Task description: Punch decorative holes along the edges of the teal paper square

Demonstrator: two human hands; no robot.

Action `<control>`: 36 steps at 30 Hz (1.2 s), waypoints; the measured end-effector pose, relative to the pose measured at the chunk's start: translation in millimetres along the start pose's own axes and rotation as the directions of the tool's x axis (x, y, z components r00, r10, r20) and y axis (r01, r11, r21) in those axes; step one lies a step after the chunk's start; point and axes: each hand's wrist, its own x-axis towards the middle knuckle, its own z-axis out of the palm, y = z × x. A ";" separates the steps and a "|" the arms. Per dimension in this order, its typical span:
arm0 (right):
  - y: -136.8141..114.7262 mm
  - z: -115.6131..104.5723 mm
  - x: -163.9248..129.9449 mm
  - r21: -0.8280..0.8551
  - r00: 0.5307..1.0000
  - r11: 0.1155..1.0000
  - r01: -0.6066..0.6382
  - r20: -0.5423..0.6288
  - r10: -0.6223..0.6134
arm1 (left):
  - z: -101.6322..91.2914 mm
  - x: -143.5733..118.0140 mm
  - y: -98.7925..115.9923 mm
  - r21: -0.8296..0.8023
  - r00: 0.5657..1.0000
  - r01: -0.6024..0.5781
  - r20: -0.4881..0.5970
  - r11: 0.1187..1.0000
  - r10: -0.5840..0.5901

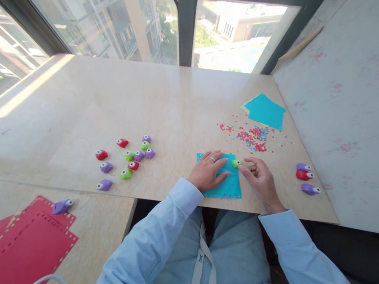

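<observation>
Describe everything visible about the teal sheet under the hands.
The teal sheet looks like thin paper, roughly square, lying flat at the table's near edge. Small punched holes run along its bottom and top edges. The left hand lies flat on it, covering its upper left part. The right hand holds a small green punch at its upper right edge. No creases can be made out.

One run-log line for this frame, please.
left hand: flat on teal sheet | right hand: grip on green punch at sheet edge | confetti beyond
</observation>
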 end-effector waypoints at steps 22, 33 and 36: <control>-36.7 -33.4 46.4 -0.129 0.845 0.939 -0.320 0.409 0.344 | -2.8 -5.3 -7.8 -0.378 0.856 0.241 -0.351 0.894 -0.379; -42.1 -28.9 47.9 -0.149 0.817 0.920 -0.362 0.425 0.390 | -4.4 -4.0 -11.6 -0.475 0.687 0.284 -0.505 0.832 -0.523; -37.9 -27.7 50.9 -0.174 0.811 0.915 -0.365 0.423 0.404 | -5.3 -3.9 -12.3 -0.499 0.657 0.306 -0.506 0.811 -0.559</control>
